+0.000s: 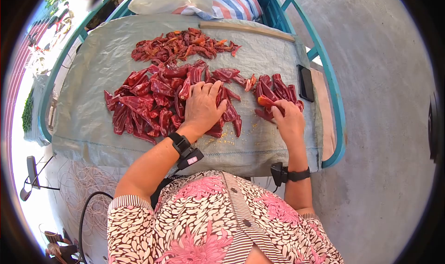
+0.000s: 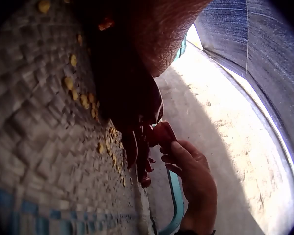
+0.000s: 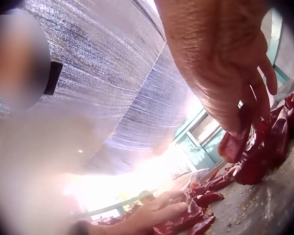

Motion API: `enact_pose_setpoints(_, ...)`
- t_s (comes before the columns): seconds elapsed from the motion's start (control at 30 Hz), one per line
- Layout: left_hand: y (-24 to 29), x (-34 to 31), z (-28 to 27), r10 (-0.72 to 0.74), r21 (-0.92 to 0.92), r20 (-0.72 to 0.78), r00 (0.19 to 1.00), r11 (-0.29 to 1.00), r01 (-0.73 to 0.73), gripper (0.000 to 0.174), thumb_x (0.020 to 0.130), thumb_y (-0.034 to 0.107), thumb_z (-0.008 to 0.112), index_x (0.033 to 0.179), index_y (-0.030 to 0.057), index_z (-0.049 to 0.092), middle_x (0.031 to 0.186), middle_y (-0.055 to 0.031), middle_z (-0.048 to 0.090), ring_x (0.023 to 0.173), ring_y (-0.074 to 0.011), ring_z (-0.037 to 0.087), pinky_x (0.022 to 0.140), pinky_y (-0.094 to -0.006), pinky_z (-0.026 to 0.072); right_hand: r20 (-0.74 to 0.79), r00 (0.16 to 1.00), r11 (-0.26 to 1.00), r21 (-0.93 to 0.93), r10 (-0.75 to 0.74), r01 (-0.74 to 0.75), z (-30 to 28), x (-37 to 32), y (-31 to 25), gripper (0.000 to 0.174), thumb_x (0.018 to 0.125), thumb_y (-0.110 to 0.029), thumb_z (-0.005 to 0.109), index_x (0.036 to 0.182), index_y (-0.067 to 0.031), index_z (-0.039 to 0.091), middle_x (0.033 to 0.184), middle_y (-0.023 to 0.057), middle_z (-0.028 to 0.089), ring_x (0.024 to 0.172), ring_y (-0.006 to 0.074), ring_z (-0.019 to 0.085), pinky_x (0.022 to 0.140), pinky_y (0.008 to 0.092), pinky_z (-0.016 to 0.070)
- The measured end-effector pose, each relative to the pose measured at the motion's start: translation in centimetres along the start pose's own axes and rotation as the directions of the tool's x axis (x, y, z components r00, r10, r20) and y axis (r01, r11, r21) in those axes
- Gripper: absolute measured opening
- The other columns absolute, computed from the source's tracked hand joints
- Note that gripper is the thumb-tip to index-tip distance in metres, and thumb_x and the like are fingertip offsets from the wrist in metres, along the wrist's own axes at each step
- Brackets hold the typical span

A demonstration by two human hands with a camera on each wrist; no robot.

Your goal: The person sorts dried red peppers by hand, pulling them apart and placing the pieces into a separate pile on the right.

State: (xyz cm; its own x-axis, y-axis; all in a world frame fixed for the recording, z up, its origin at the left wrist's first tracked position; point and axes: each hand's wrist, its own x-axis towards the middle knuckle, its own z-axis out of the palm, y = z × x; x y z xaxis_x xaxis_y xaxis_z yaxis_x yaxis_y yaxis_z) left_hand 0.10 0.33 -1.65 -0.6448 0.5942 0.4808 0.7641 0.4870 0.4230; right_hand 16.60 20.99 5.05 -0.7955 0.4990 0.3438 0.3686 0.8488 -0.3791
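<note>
Glossy dark red dried chili peppers lie in a large pile (image 1: 148,97) in the middle of the woven sheet. My left hand (image 1: 201,106) rests on the right side of this pile, fingers spread over the peppers. Farther right, my right hand (image 1: 289,120) pinches a dried chili pepper (image 1: 265,101) with an orange-red end, just over a smaller pile (image 1: 279,86). That pinch between thumb and fingers also shows in the left wrist view, on a chili piece (image 2: 164,134). In the right wrist view, the left hand (image 3: 159,210) lies across the peppers.
A heap of shrivelled orange-red chilies (image 1: 181,46) lies at the back. Behind it are a wooden strip (image 1: 245,31) and a striped sack (image 1: 236,3). A phone (image 1: 305,82) lies by the right rail (image 1: 330,78). Yellow seeds (image 1: 225,136) dot the sheet (image 1: 88,97).
</note>
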Motion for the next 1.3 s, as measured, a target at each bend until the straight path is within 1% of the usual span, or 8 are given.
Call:
enact_pose_setpoints(0.3,0.1,0.0,-0.2,-0.001,-0.008,-0.007,1.0,1.0,0.001,0.059,0.086,0.029,0.075,0.137,0.0056,0.059,0.124,-0.0124,0.063,0.124,-0.0337,0.051,0.108,-0.0465,0.0395,-0.046,0.997,0.998,-0.029,0.056,-0.057,-2.1,1.9,0.4,0.015,0.089,-0.023,0.072,0.099,-0.0117,0.075,0.093,0.0076,0.073,0.094,0.0323,0.067,0.083,0.0459,0.0489)
enact_pose_setpoints(0.4,0.1,0.0,-0.2,0.001,-0.012,-0.001,1.0,1.0,-0.001,0.058,0.086,0.029,0.075,0.136,0.0059,0.058,0.123,-0.0119,0.063,0.123,-0.0338,0.051,0.108,-0.0465,0.0395,0.151,0.983,0.993,-0.061,0.109,-0.101,-2.7,1.9,1.1,0.017,0.088,-0.022,0.073,0.101,-0.0118,0.075,0.096,0.0088,0.073,0.097,0.0319,0.066,0.086,0.0453,0.0486)
enact_pose_setpoints(0.5,0.0,0.0,-0.1,0.005,-0.016,-0.015,1.0,1.0,-0.005,0.058,0.085,0.029,0.075,0.136,0.0061,0.058,0.123,-0.0116,0.064,0.123,-0.0336,0.052,0.108,-0.0465,0.0394,-0.076,0.997,0.992,-0.126,-0.028,0.018,-1.8,1.5,0.9,0.022,0.087,-0.023,0.074,0.106,-0.0116,0.074,0.105,0.0101,0.072,0.103,0.0324,0.065,0.089,0.0442,0.0483)
enact_pose_setpoints(0.7,0.1,0.0,0.0,0.013,0.013,-0.029,0.999,1.0,-0.013,0.058,0.085,0.029,0.076,0.135,0.0058,0.058,0.122,-0.0118,0.063,0.122,-0.0331,0.052,0.107,-0.0465,0.0394,0.027,0.96,0.957,-0.077,-0.279,0.28,3.0,5.2,-1.6,0.04,0.087,-0.022,0.073,0.125,-0.0131,0.066,0.116,0.0099,0.071,0.109,0.0325,0.063,0.098,0.046,0.0448)
enact_pose_setpoints(0.8,0.1,0.0,-0.1,0.02,-0.013,-0.027,0.999,1.0,-0.02,0.059,0.084,0.028,0.077,0.135,0.0059,0.058,0.121,-0.0118,0.063,0.121,-0.0329,0.052,0.107,-0.0463,0.0396,0.103,0.952,0.943,-0.147,-0.287,0.3,5.5,7.2,-3.7,0.046,0.087,-0.017,0.07,0.133,-0.0161,0.061,0.114,0.0091,0.072,0.107,0.0318,0.064,0.097,0.0469,0.0432)
enact_pose_setpoints(0.9,0.0,0.0,0.0,0.027,-0.017,-0.044,0.999,0.999,-0.028,0.059,0.083,0.028,0.077,0.134,0.0062,0.058,0.119,-0.0116,0.063,0.119,-0.0326,0.053,0.106,-0.0463,0.0398,0.146,0.901,0.879,-0.206,-0.408,0.431,8.7,8.9,-3.9,0.049,0.086,-0.012,0.065,0.134,-0.0178,0.06,0.111,0.0084,0.072,0.105,0.0307,0.066,0.095,0.0488,0.0424)
enact_pose_setpoints(1.0,-0.1,0.1,0.1,0.04,-0.016,-0.062,0.997,0.999,-0.042,0.058,0.083,0.028,0.077,0.134,0.0067,0.058,0.118,-0.0111,0.064,0.117,-0.0315,0.054,0.105,-0.0463,0.0402,0.293,0.887,0.847,-0.297,-0.358,0.44,10.4,9.6,-3.9,0.048,0.084,-0.009,0.063,0.132,-0.0181,0.061,0.106,0.0083,0.072,0.104,0.0292,0.066,0.093,0.0506,0.0415)
enact_pose_setpoints(1.3,-0.1,0.0,0.2,0.041,-0.008,-0.07,0.997,0.999,-0.042,0.058,0.083,0.028,0.077,0.133,0.006,0.058,0.117,-0.0111,0.064,0.117,-0.0312,0.054,0.105,-0.0459,0.0402,0.123,0.913,0.881,-0.239,-0.39,0.408,9.5,8.8,-3.1,0.03,0.084,-0.015,0.067,0.115,-0.0156,0.071,0.106,0.0082,0.073,0.104,0.0283,0.067,0.106,0.0528,0.0358)
